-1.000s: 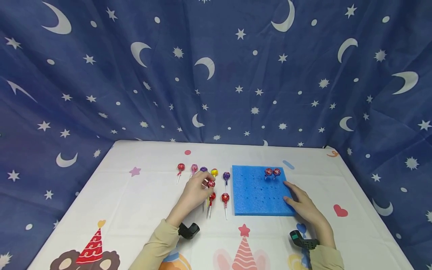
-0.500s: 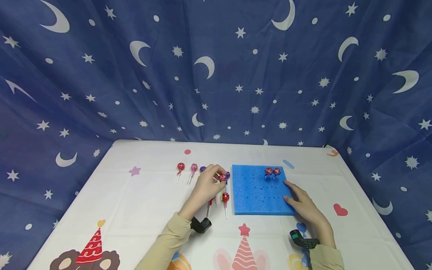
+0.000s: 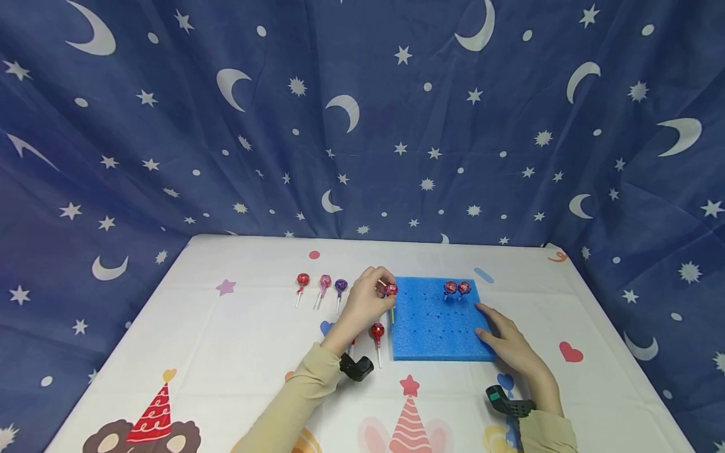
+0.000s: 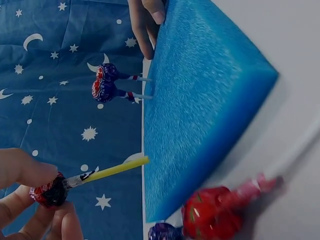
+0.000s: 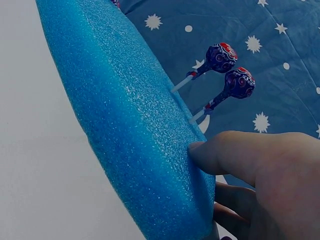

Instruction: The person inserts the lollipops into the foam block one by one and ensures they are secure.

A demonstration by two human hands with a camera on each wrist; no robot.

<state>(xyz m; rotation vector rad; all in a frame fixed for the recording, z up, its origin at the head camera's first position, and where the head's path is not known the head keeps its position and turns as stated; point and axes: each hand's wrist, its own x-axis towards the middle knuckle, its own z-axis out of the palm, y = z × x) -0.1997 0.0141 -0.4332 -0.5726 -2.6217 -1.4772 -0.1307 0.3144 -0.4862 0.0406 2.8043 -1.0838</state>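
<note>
My left hand (image 3: 365, 305) pinches the red-wrapped ball of a lollipop (image 3: 391, 289) above the left edge of a blue foam board (image 3: 436, 343). In the left wrist view, the held lollipop's yellow stick (image 4: 117, 169) points toward the board, its tip looking apart from it. Small holes dot the board's top, and two lollipops (image 5: 230, 70) stand in its far right part. At the board's right edge my right hand (image 3: 512, 346) rests, thumb (image 5: 220, 152) on the foam and the other fingers along the side.
Left of the board lie a red lollipop (image 3: 303, 279), a pink one (image 3: 325, 281) and a purple one (image 3: 340, 285). Nearer is another red lollipop (image 3: 377, 331), with one more partly behind my left wrist. A starry blue curtain (image 3: 362, 157) hangs behind the white table (image 3: 238, 340).
My left hand has lifted the red-wrapped lollipop from the group and carried it right, to the foam board's left edge. My right hand has stayed in place.
</note>
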